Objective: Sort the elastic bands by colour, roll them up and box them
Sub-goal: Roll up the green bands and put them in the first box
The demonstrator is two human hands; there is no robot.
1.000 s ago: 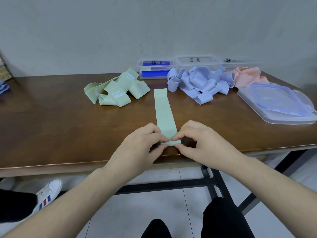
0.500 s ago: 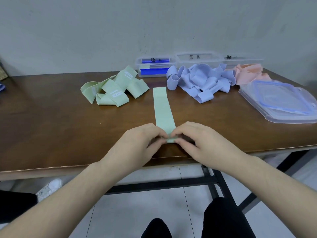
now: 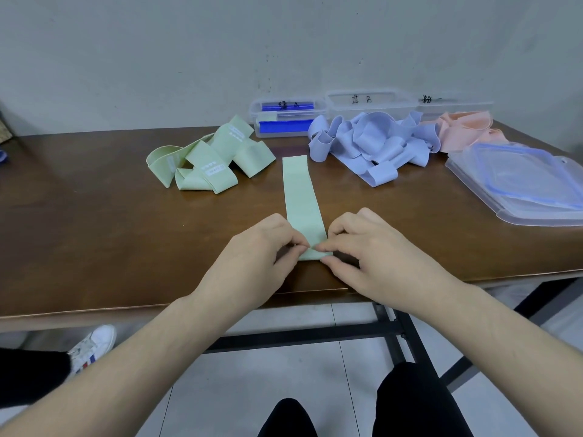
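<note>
Green band (image 3: 301,197) near end hidden; both hands' fingers (image 3: 291,244) pinch it.

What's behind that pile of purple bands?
Behind the purple bands stands a clear box against the wall, handwriting on its front. The pile covers its lower part, so its contents cannot be seen.

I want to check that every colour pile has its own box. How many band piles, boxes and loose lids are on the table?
Band piles: 3 (green, lilac-blue, pink)
Boxes: 3 ()
Loose lids: at least 1
Total: 7
</note>
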